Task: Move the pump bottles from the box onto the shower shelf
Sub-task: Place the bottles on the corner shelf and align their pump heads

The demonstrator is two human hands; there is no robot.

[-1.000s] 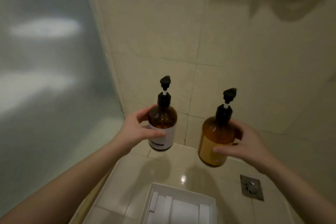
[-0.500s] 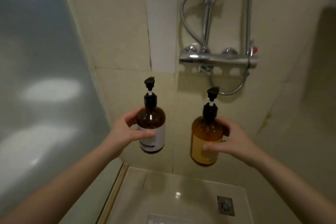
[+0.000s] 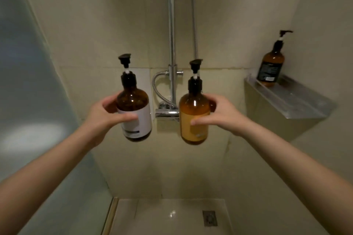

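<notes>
While my left hand [image 3: 104,115] and right hand [image 3: 222,113] each grip a pump bottle upright before the shower pipe [image 3: 171,25], a third bottle [image 3: 271,64] stands on the shelf [image 3: 298,101].

You face a dim shower stall: beige tiled walls [image 3: 107,25], a frosted glass panel [image 3: 28,82] on your left, chrome shower pipes [image 3: 171,25] and mixer [image 3: 167,113] ahead, glossy floor [image 3: 162,217] with a metal drain [image 3: 209,218].

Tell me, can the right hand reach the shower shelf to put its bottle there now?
Probably yes: the right hand holds the orange-label bottle in open air, nothing stands between it and the shelf, and space remains beside the dark bottle.
</notes>
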